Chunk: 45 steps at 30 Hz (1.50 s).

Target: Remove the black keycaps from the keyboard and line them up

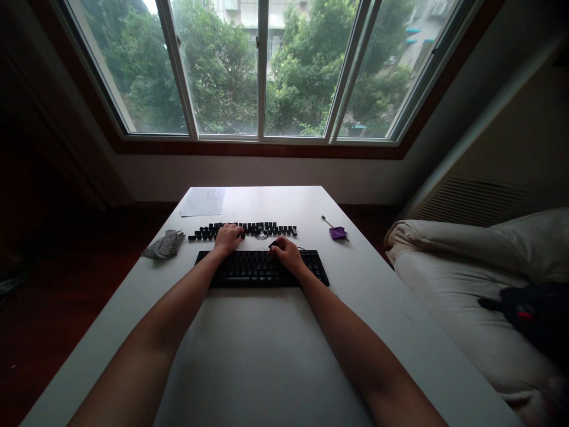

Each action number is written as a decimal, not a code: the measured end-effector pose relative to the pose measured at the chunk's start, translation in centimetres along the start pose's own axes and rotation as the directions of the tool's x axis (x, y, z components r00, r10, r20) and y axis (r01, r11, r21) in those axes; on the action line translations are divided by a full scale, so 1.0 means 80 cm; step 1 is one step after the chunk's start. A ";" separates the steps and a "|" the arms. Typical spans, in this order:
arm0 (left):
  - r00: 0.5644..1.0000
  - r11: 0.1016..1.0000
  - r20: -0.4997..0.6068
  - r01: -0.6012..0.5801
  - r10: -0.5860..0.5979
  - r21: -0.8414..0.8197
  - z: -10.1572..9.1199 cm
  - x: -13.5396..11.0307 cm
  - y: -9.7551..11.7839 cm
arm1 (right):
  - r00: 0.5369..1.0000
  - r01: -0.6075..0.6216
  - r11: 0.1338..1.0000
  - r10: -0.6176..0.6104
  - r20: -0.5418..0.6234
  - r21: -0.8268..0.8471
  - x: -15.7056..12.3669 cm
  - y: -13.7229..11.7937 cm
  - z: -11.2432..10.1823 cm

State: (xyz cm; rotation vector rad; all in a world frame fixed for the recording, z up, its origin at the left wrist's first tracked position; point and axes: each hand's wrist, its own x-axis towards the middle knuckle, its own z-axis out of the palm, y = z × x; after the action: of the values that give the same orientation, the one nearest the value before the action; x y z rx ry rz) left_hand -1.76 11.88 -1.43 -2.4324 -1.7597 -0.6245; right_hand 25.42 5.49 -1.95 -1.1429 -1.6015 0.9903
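Observation:
A black keyboard (249,277) lies across the white table, many keys in place. Behind it, loose black keycaps (267,228) stand in uneven rows. My left hand (227,239) rests at these rows, its thumb and fingers closing round a dark keycap (242,235); the fingertips are small and partly hidden. Over the upper part of the keyboard is my right hand (288,255), with a small black keycap (272,244) pinched between thumb and finger. A small clear, shiny item (261,235) sits between the hands, close to the loose keycaps.
A crumpled grey cloth (165,245) lies at the table's left edge, with a paper sheet (203,201) farther back. To the right are a purple cloth (338,233) and a thin brush-like stick (326,221). A pale sofa (457,273) flanks the white table (267,356); windows rise beyond.

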 end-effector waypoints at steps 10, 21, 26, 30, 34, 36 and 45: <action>0.998 0.998 0.024 0.052 -0.051 -0.020 -0.005 -0.003 0.000 | 1.000 -0.006 1.000 0.006 -0.004 -0.006 -0.001 -0.003 0.001; 0.995 0.995 0.019 0.094 -0.094 -0.013 -0.014 -0.008 0.004 | 0.998 0.016 1.000 -0.015 0.057 -0.021 -0.005 -0.027 -0.004; 0.996 0.995 -0.006 0.086 -0.087 -0.058 -0.023 -0.019 0.012 | 0.974 0.161 0.985 -0.150 0.168 -0.057 -0.009 -0.045 0.003; 0.998 0.993 -0.005 0.057 -0.058 -0.104 -0.030 -0.038 0.026 | 0.953 0.218 0.966 -0.179 0.246 -0.140 -0.014 -0.059 0.008; 0.997 0.979 0.034 -0.063 0.071 -0.193 -0.039 -0.064 0.047 | 0.928 0.279 0.934 -0.203 0.312 -0.224 -0.015 -0.061 0.013; 0.992 0.967 0.031 -0.112 0.122 -0.231 -0.043 -0.077 0.058 | 0.915 0.312 0.915 -0.217 0.340 -0.254 -0.015 -0.059 0.015; 0.980 0.948 0.045 -0.172 0.191 -0.269 -0.056 -0.101 0.079 | 0.843 0.381 0.888 -0.219 0.491 -0.258 -0.014 -0.073 -0.004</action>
State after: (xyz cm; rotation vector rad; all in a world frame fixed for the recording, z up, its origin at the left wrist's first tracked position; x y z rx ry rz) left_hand 0.77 1.22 0.81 -2.7858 -1.5353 -0.8072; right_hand 24.56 2.96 3.36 -0.8685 -2.3307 0.8111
